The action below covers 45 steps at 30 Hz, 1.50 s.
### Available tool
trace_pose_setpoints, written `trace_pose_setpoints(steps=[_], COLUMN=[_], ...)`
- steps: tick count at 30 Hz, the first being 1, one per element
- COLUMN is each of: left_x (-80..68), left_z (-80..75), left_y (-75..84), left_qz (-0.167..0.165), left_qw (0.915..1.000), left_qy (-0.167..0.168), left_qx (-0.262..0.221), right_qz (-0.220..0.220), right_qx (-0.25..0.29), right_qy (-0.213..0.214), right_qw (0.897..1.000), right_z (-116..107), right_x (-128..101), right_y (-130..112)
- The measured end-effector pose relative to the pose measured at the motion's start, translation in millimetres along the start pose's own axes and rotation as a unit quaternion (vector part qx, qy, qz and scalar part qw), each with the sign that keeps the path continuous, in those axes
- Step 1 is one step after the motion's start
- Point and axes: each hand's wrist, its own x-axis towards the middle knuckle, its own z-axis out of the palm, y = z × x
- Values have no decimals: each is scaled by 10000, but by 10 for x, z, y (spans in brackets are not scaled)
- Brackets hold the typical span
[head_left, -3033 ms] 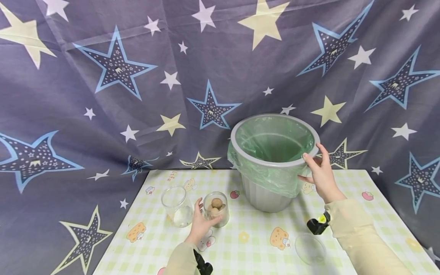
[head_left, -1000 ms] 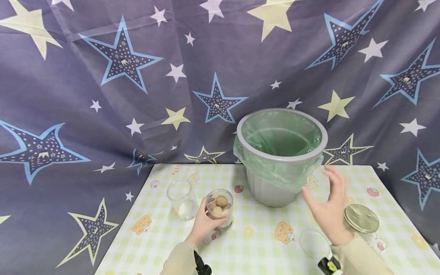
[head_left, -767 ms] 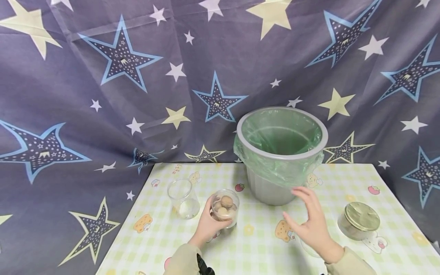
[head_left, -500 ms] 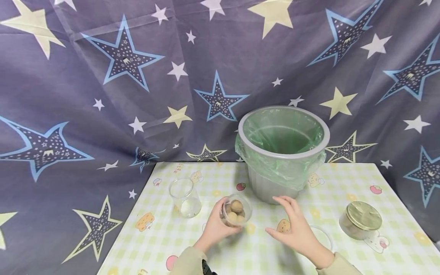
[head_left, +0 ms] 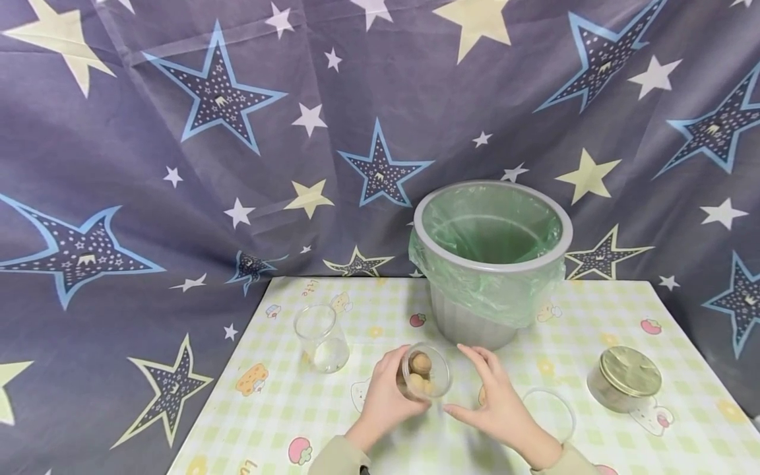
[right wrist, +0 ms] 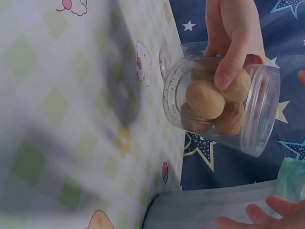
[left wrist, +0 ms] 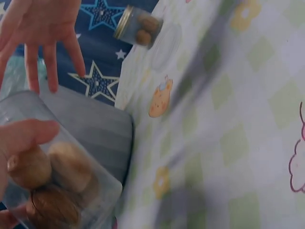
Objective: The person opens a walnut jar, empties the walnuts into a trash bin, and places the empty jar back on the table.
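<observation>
My left hand (head_left: 386, 399) grips a clear plastic jar (head_left: 440, 377) around its side. Several walnuts (head_left: 421, 363) lie inside, seen close through the wall in the right wrist view. That jar is raised over the table and tilted, its lidless mouth toward my right hand. Fingers spread and thumb apart, my right hand (head_left: 501, 406) is beside the jar's rim and holds nothing. Behind both hands stands a grey bin (head_left: 475, 320) with a green bag (head_left: 493, 300) folded over its rim.
A second clear jar (head_left: 329, 353) stands at the left of the checked table cover (head_left: 249, 422). To the right is a gold-lidded jar (head_left: 629, 376) with walnuts inside, seen in the left wrist view. A thin clear disc (head_left: 571, 415) lies near my right wrist.
My right hand has left the bin's rim and come down left to the jar. My left hand took hold of the jar of walnuts, lifted it, moved it right and tilted it.
</observation>
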Motion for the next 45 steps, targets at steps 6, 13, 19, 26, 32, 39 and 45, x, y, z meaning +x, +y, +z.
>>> trace_pose_setpoints(steps=[6,13,19,26,32,39,45], left_x=[-44,-94,-112,-141,-209,-246,-191], left_z=[19,24,16,20,41,77,-5], left_y=[111,243,296,273,226,158,169], left_qz=[193,647,990,1176,1198,1672,2321], left_qw=[9950,9751,9577,9530,9517,9462,9369], left_qy=[126,61,24,-53,-464,-177,234], left_qx=[974,2118,2700,2791,2789,2764,2604], right_qz=[-5,267,763,907,755,623,489], right_qx=[-131,249,461,171,315,662,1083], right_qy=[52,-417,-767,-411,-284,-443,-537], right_qw=[9999,9985,9931,9949,9962,9949,9915], right_z=[69,108,143,179,169,168,132], right_x=[14,47,63,58,9,-62,-109], right_y=[-31,-103,-138,-158,-145,-138,-163])
